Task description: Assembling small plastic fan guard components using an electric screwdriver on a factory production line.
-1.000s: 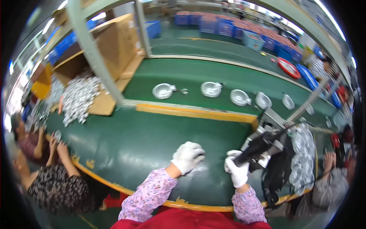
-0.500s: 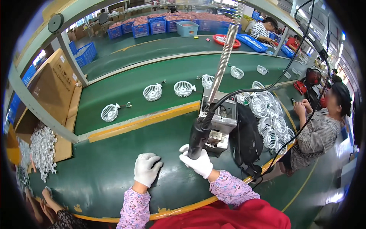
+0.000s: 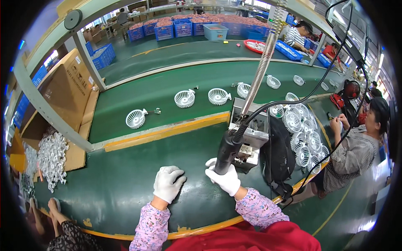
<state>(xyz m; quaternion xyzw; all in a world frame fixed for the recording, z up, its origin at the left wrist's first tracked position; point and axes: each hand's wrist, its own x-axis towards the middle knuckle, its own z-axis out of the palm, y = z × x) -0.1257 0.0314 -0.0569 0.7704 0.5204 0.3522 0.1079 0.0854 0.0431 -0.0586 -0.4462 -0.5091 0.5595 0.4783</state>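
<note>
Grasping the black electric screwdriver (image 3: 228, 151), the right hand (image 3: 225, 179) could tug its cable; the left hand (image 3: 167, 183) rests released on the counter (image 3: 109, 188).

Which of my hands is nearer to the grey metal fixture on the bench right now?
Right. The right hand grips the black power screwdriver just in front of the grey metal fixture; the left hand rests on the green bench, further left.

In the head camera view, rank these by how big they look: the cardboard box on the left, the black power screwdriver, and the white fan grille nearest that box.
1. Cardboard box, clearly largest.
2. Black power screwdriver, held in the right hand.
3. White fan grille, smallest, though it lies farther from the camera, so the gap with the screwdriver is unsure.
</note>
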